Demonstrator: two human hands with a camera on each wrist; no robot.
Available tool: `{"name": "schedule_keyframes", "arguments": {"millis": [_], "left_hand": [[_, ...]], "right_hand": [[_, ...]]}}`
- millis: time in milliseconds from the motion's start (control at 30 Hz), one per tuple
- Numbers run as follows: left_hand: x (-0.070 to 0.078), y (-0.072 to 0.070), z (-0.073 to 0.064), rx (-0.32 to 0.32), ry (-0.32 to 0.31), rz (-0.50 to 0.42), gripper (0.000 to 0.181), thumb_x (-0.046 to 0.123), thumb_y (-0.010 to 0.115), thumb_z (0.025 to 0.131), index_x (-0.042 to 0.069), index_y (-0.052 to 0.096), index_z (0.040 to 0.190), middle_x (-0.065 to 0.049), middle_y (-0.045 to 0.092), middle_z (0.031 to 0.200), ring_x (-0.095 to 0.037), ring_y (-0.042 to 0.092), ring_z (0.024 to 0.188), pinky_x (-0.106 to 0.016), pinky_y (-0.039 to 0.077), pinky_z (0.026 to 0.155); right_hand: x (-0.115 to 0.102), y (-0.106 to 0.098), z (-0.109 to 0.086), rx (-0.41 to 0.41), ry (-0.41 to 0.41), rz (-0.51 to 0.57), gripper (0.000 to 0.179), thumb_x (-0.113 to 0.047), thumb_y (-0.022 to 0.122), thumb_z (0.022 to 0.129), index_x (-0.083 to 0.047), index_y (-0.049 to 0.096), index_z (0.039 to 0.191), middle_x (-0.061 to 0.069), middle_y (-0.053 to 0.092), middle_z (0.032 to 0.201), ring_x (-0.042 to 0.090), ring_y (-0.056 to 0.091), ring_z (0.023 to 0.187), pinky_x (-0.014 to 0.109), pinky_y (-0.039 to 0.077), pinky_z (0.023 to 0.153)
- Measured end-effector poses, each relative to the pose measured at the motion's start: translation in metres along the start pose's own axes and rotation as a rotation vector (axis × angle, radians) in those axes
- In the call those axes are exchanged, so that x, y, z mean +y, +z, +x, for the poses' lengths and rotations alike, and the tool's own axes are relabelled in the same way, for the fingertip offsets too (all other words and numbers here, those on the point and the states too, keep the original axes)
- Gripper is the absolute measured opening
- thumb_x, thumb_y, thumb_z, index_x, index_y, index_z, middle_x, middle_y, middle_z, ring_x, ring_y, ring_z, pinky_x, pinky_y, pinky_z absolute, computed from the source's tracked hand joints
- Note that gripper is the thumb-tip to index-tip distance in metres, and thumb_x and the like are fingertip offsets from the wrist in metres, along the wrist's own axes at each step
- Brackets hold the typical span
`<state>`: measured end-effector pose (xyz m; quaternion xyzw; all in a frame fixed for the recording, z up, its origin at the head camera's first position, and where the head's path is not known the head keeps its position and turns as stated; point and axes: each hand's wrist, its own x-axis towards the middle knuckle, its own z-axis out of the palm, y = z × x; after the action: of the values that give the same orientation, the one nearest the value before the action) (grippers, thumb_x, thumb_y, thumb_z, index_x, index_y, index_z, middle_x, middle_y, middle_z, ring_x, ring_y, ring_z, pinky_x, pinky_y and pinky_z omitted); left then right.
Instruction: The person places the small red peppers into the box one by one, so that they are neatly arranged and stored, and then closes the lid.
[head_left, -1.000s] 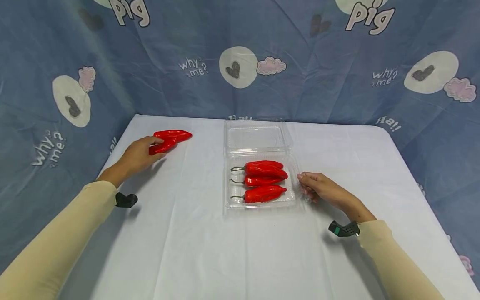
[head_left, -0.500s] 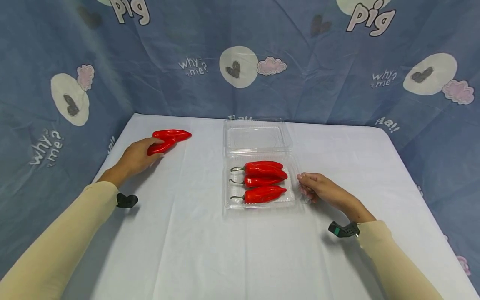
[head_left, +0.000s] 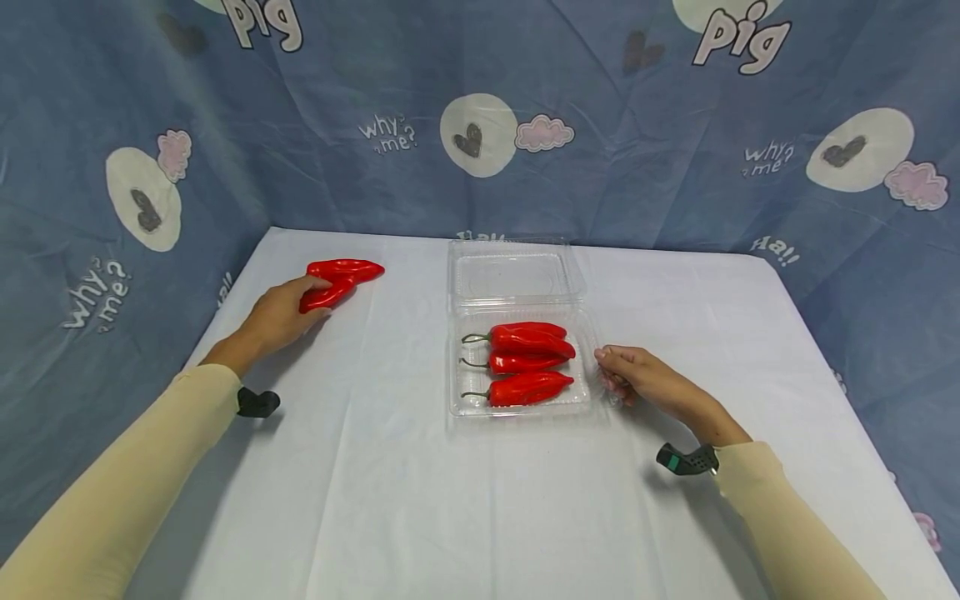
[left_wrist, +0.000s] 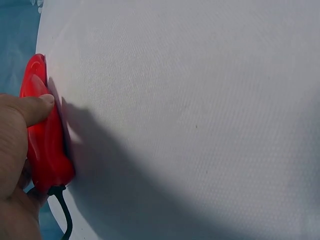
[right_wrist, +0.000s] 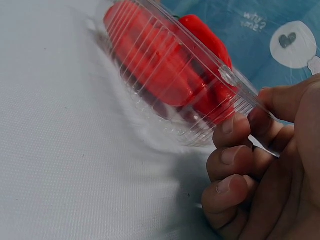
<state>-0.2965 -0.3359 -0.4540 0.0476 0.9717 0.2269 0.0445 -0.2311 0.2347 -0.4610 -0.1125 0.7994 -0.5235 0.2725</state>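
Note:
At the far left of the table my left hand (head_left: 279, 315) grips a red chili pepper (head_left: 330, 297). In the left wrist view the thumb lies across this pepper, with fingers curled beneath and the dark green stem (left_wrist: 64, 212) hanging toward the wrist. Another red pepper (head_left: 354, 268) lies right behind the gripped one. Near the middle, a clear plastic clamshell box (head_left: 456, 407) stands with its lid (head_left: 513, 275) folded back. Several red peppers (head_left: 528, 387) lie side by side in it, stems to the left. My right hand (head_left: 648, 377) pinches the box's right rim (right_wrist: 245, 92) between thumb and fingers.
A white cloth (head_left: 420, 517) covers the table. Behind and beside it hangs a blue printed curtain (head_left: 337, 167), close to the table's back edge (head_left: 675, 248). Dark devices sit on both wrists, one on the left (head_left: 257, 403) and one on the right (head_left: 686, 459).

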Motion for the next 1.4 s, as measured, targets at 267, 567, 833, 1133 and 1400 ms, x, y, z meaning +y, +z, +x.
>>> {"name": "schedule_keyframes", "arguments": {"millis": [267,567,833,1133,1400], "left_hand": [[0.006,0.003,-0.001,0.012,0.023,0.007,0.063,0.023,0.073,0.094,0.008,0.043,0.148,-0.023,0.045,0.148,-0.043,0.040,0.132,-0.061,0.042,0.105],[0.014,0.004,-0.003,0.012,0.029,0.009,0.066,0.024,0.073,0.093,0.009,0.042,0.149,-0.023,0.045,0.146,-0.044,0.040,0.132,-0.061,0.046,0.101],[0.030,0.000,-0.006,0.041,0.084,-0.044,0.061,0.020,0.072,0.094,0.009,0.045,0.148,-0.022,0.048,0.145,-0.043,0.044,0.128,-0.061,0.048,0.099],[0.059,0.003,-0.011,0.074,0.201,-0.120,0.053,0.012,0.072,0.093,0.009,0.053,0.142,-0.017,0.053,0.142,-0.037,0.051,0.124,-0.056,0.048,0.101],[0.075,0.006,-0.013,0.079,0.243,-0.149,0.053,0.013,0.076,0.091,0.014,0.056,0.140,-0.012,0.056,0.140,-0.032,0.054,0.117,-0.050,0.052,0.095]], "right_hand": [[0.000,0.000,0.000,0.002,0.005,0.005,0.045,-0.039,0.045,0.108,0.003,0.048,0.092,0.007,0.050,0.078,0.014,0.047,0.064,0.027,0.042,0.055],[-0.002,0.000,-0.001,0.000,-0.004,0.000,0.044,-0.037,0.045,0.108,0.004,0.047,0.092,0.006,0.050,0.078,0.014,0.047,0.064,0.027,0.043,0.055],[-0.002,0.001,-0.001,-0.006,-0.012,0.007,0.045,-0.036,0.044,0.109,0.005,0.047,0.091,0.006,0.050,0.077,0.014,0.046,0.063,0.027,0.042,0.054],[0.000,0.000,0.000,0.001,-0.007,0.003,0.043,-0.037,0.044,0.108,0.003,0.048,0.092,0.006,0.050,0.079,0.014,0.047,0.065,0.027,0.044,0.055],[0.000,0.000,0.000,0.000,-0.008,-0.006,0.043,-0.037,0.045,0.108,0.003,0.049,0.092,0.006,0.050,0.078,0.014,0.047,0.065,0.027,0.044,0.056]]}}
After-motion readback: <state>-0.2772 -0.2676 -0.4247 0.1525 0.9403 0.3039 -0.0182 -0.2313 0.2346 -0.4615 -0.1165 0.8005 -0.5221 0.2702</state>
